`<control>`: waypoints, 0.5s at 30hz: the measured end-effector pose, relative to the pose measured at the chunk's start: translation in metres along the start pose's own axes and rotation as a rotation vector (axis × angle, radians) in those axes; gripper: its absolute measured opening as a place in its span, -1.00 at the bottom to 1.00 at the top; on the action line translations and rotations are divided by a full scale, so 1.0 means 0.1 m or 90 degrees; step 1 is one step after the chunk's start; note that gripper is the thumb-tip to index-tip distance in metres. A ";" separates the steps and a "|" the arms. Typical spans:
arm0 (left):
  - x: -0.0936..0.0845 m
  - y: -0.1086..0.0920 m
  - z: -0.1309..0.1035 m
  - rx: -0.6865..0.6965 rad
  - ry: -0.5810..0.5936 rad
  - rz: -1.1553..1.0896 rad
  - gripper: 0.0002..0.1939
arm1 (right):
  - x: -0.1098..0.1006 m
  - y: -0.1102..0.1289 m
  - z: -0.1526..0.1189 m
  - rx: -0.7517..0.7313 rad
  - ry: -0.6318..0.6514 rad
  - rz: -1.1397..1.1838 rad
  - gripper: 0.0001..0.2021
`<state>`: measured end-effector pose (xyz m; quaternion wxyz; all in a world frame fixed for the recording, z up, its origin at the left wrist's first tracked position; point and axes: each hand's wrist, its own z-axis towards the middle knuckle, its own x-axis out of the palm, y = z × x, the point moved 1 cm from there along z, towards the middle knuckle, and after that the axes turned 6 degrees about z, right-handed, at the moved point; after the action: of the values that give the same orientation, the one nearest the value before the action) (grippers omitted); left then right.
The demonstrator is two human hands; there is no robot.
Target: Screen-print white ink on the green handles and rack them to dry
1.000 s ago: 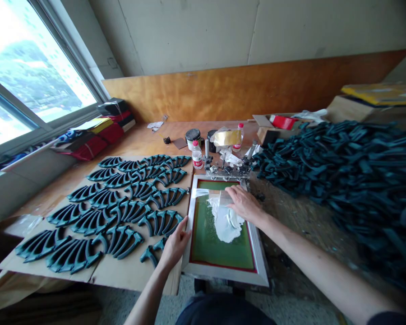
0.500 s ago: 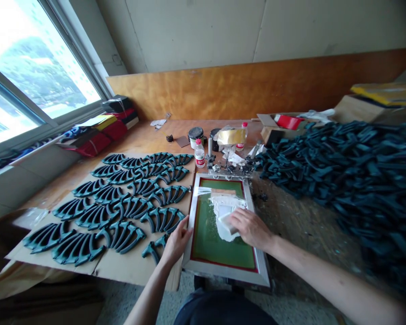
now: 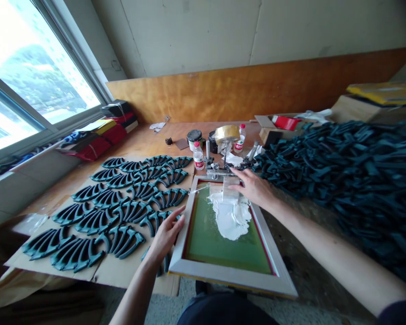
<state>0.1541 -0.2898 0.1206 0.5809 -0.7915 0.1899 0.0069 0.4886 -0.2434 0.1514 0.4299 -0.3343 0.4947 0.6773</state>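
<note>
A screen-printing frame (image 3: 180,250) with a pale metal rim and green mesh is in front of me, its near end raised. My left hand (image 3: 167,234) grips the left side of the rim, the thumb near its top. White ink (image 3: 232,221) is spread thickly over the middle of the mesh. At the far end, a whitish squeegee (image 3: 230,192) leans in the ink near the clamp (image 3: 219,171). My right hand (image 3: 255,187) is beside the squeegee, fingers spread, some fingertips at its upper right edge; they are not wrapped round it.
Rows of dark green curved handle-like parts (image 3: 98,216) lie on cardboard (image 3: 118,273) to the left. A large heap of similar parts (image 3: 352,171) covers the right side. Behind the frame stand a bottle (image 3: 198,157), a lidded tub (image 3: 194,139) and a tape roll (image 3: 227,133).
The frame's near end has risen with my left hand at its side. My right hand has moved to the far end with the squeegee, and its fingers have spread.
</note>
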 end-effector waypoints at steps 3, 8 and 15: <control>-0.04 -0.49 0.06 0.081 -0.056 -0.072 -0.39 | -0.17 -0.38 -0.05 0.088 -0.114 0.048 -0.58; -0.01 -1.21 0.39 0.244 -0.119 -0.168 -0.46 | 0.30 -0.67 -0.65 0.146 0.103 0.092 -0.68; 0.56 -0.63 0.28 0.088 -0.122 -0.260 -0.40 | 0.79 0.05 -1.16 0.130 0.204 0.024 -0.92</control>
<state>0.2314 -0.2649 0.1562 0.6383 -0.7677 -0.0301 -0.0483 0.4552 -0.3355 0.0503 0.3646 -0.3830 0.6292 0.5696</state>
